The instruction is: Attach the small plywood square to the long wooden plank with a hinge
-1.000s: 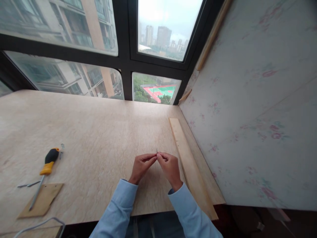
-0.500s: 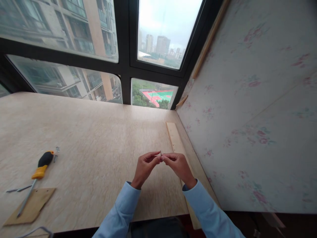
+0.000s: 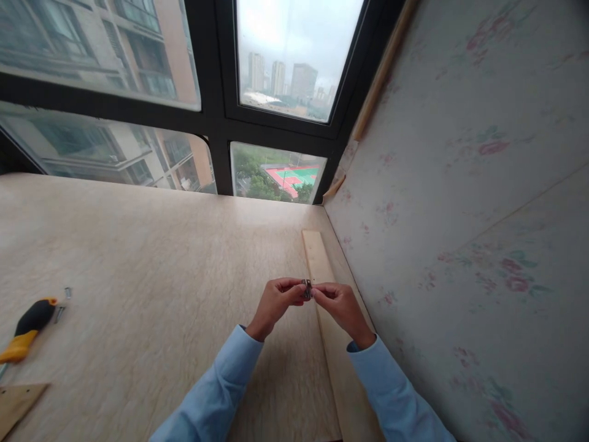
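From the head camera, I see both of my hands raised together just above the bench [image 3: 151, 258], near its right side. My left hand [image 3: 275, 302] has its fingers curled, and thumb and forefinger pinch a small metal part [image 3: 306, 288]. My right hand [image 3: 339, 305] meets it from the other side, and its fingertips close on the same part, so the piece sits squeezed between the two hands. It is shiny and too small for me to tell its exact shape. Light blue sleeves cover both forearms up to the wrists.

The part hangs directly over a long wooden strip [image 3: 315, 258], which lies flat on the bench and runs away from me, alongside the wall panel [image 3: 460, 184]. That panel stands upright on the right and carries a faint floral print. The right hand hovers over the strip; I cannot tell whether it touches it.

Well apart on the far left, a screwdriver [image 3: 25, 325] with a black and yellow handle lies on the bench, partly cut off by the frame edge. Small screws [image 3: 67, 293] lie just beside the butt of its handle. A corner of a thin plywood piece [image 3: 13, 402] shows at the lower left. Beyond the bench stands a dark-framed window [image 3: 216, 123].
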A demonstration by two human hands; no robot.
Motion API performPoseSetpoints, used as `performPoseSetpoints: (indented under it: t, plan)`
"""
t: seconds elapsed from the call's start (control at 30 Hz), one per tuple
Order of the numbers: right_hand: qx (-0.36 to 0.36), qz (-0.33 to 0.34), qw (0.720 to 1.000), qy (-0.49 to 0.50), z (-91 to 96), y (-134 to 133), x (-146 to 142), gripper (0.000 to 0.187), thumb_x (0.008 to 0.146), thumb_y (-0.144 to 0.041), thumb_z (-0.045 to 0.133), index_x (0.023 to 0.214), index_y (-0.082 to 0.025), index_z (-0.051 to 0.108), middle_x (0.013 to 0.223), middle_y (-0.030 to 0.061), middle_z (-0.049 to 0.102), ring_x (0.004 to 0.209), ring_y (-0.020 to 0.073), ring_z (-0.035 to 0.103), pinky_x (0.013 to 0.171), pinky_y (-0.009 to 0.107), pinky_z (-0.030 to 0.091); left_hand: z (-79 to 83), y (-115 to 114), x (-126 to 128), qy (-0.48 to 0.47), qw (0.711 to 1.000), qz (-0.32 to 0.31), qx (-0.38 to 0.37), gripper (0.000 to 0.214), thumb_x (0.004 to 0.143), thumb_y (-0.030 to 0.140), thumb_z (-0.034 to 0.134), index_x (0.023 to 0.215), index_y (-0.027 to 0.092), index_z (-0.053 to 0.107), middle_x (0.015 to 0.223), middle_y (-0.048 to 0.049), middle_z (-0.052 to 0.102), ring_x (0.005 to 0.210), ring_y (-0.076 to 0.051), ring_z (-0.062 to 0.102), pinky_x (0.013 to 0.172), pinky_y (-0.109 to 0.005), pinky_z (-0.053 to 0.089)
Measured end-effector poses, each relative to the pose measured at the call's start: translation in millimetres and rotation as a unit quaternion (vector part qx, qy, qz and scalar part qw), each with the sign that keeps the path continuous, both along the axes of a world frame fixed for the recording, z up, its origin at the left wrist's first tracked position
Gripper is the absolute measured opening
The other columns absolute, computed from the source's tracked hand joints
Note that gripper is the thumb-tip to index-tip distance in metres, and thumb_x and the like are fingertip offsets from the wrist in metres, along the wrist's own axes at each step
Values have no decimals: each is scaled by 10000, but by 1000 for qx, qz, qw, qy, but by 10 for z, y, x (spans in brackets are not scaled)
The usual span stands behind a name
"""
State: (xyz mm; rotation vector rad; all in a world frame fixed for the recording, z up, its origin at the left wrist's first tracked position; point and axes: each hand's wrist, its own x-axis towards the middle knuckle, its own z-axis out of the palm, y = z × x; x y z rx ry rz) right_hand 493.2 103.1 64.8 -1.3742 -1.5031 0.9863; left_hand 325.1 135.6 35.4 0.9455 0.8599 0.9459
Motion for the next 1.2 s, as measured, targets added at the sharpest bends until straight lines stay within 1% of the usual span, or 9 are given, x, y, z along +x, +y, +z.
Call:
performPoseSetpoints:
  t: [0.1,0.2,0.4,0.57,0.67,0.77,0.87,1.0,1.2]
  plan:
    - [-22,-12,999,20,-154,174,134,238,817,-378,662,806,-178,789,783,58,780,715,209,716,639,299,551,-63,153,91,12,1000,-9,-9,309,720,374,797,895,121,770,855,-119,776,744,-212,741,677,-297,598]
    - [-49,-8,999,8,-324,345,279,237,791,-373,647,735,-165,747,670,27,725,593,157,629,522,245,462,-172,293,215,23,999,-20,-30,262,732,328,785,876,113,745,823,-117,769,704,-193,735,628,-267,583]
    - [-41,-49,994,-93,-567,519,523,193,745,-329,632,694,-165,719,690,23,686,631,156,582,598,266,433,-387,401,462,46,997,-21,-50,245,731,260,787,890,106,682,786,-101,748,638,-178,720,516,-226,554]
    - [-42,-50,985,-157,-621,528,571,158,760,-301,645,671,-181,695,685,22,658,628,157,564,598,271,426,-522,395,545,94,994,-23,-47,231,743,207,758,931,121,655,667,-42,713,526,-156,685,460,-201,521]
    - [-38,-58,982,-177,-647,513,559,103,758,-277,664,761,-182,705,758,34,685,643,159,574,614,276,452,-573,390,556,106,994,-14,-29,245,757,208,735,979,136,659,661,-27,707,521,-158,685,453,-203,523]
    - [-7,-67,981,-183,-666,480,551,188,773,-301,679,914,-185,726,863,53,689,653,156,573,628,285,481,-584,389,554,112,994,-12,-9,226,773,216,702,983,134,684,669,-31,707,536,-163,685,473,-225,544]
    - [5,-38,981,-191,-657,449,546,262,813,-319,665,1034,-206,750,895,53,658,647,148,564,625,283,491,-568,387,547,115,993,-14,-8,231,784,216,667,997,135,707,659,-31,702,535,-168,678,483,-242,551]
    - [-1,-10,977,-213,-637,444,536,259,841,-316,650,1050,-216,768,847,36,625,641,145,566,636,284,492,-549,365,541,130,991,-8,-12,239,803,205,617,1015,141,707,689,-30,700,518,-156,661,469,-238,542]
    - [7,-12,972,-234,-653,451,530,251,863,-301,640,1063,-219,767,855,36,640,679,155,593,665,287,488,-612,328,551,168,985,11,44,252,824,217,571,1028,148,702,773,-44,716,509,-150,649,459,-237,517]
